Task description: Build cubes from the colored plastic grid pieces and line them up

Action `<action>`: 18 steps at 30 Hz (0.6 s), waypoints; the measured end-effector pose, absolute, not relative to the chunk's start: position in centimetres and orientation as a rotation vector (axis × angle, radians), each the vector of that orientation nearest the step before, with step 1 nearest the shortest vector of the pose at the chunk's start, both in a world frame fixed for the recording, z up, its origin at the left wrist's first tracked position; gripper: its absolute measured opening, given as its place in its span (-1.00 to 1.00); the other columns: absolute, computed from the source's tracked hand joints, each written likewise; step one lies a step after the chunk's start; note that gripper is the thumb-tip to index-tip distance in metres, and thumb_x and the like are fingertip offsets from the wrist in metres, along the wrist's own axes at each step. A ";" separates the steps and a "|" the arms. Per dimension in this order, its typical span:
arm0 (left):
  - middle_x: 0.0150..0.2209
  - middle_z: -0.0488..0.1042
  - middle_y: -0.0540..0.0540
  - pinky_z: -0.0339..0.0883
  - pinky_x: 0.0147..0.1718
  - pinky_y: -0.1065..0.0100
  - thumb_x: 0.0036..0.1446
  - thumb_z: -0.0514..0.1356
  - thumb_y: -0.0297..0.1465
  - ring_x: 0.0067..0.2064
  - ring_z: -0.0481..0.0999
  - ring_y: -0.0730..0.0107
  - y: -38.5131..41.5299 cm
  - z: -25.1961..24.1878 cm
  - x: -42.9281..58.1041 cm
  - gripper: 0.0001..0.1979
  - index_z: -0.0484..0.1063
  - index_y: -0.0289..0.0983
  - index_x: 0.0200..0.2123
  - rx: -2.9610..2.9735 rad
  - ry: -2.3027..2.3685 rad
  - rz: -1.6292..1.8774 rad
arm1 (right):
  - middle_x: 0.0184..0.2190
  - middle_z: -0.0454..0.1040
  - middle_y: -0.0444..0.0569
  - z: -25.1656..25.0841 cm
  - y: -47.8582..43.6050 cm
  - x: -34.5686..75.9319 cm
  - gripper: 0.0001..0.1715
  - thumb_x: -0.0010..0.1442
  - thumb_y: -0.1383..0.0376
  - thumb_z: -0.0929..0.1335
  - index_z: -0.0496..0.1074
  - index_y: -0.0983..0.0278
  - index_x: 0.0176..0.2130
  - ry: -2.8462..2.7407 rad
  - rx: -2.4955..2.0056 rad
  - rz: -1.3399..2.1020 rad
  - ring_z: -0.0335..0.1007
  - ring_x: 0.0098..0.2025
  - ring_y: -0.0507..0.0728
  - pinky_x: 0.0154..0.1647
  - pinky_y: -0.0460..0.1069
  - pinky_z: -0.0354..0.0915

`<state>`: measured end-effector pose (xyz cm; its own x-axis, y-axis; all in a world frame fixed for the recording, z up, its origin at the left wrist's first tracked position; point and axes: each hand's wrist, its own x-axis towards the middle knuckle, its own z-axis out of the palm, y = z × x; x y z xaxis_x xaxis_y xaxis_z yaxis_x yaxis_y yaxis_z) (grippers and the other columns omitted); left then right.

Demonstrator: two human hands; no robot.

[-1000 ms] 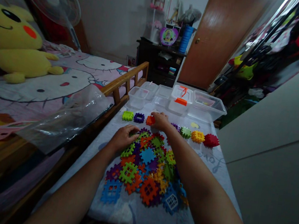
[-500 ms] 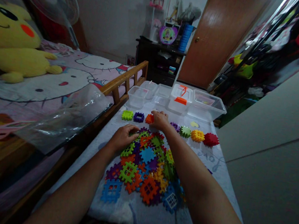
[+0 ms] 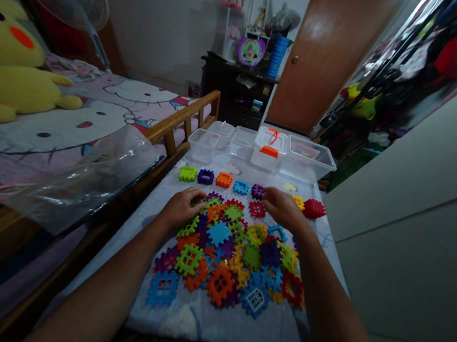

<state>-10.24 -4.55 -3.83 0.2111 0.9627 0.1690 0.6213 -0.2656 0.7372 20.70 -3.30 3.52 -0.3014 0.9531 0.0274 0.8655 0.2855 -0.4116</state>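
Observation:
My left hand lies at the left edge of a pile of interlocking plastic tiles, thumb and fingers apart. Nothing shows in its grasp. My right hand is over the row of stacked tiles, fingers stretched to the left beside the purple stack; whether they touch it I cannot tell. A red tile lies just below those fingertips. Farther left stand a lime green stack, a dark purple stack, an orange stack and a blue stack. My right hand partly covers the yellow stack, left of the red stack.
Several clear plastic boxes line the table's far end, among them a lidded box with orange clips. A wooden bed rail borders the left side, with a clear plastic bag near it. A pale cabinet stands at right.
My right hand has moved right along the row, from the orange stack to beside the purple one, uncovering the blue stack. My left hand stays by the pile. The view has shifted slightly.

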 end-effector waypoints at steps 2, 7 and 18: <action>-0.16 0.56 -0.17 0.41 -0.05 0.13 0.06 0.18 -0.18 -0.12 0.54 0.13 -4.5 -3.8 -10.2 -0.68 0.52 -0.25 -0.21 1.976 1.464 0.856 | -0.15 0.58 0.03 2.3 -4.8 21.5 -0.66 0.20 0.37 0.28 0.47 0.28 -0.03 -2.315 -1.739 0.422 0.50 -0.14 0.14 -0.11 -0.02 0.32; -0.17 0.56 -0.15 0.43 -0.06 0.17 0.06 0.19 -0.16 -0.12 0.55 0.15 -4.6 -4.0 -10.3 -0.67 0.52 -0.24 -0.20 1.979 1.459 0.863 | -0.09 0.56 0.09 -0.3 -6.1 21.3 -0.72 0.24 0.30 0.29 0.46 0.27 -0.06 -2.314 -1.881 0.287 0.45 -0.02 0.20 -0.01 0.01 0.26; -0.15 0.56 -0.15 0.42 -0.05 0.17 0.08 0.20 -0.17 -0.12 0.56 0.17 -4.7 -4.0 -10.3 -0.66 0.51 -0.26 -0.16 1.977 1.420 0.821 | -0.21 0.48 0.06 -2.0 -5.3 20.2 -0.78 0.19 0.34 0.32 0.44 0.29 -0.13 -2.318 -1.960 0.281 0.37 -0.15 0.16 -0.15 -0.05 0.17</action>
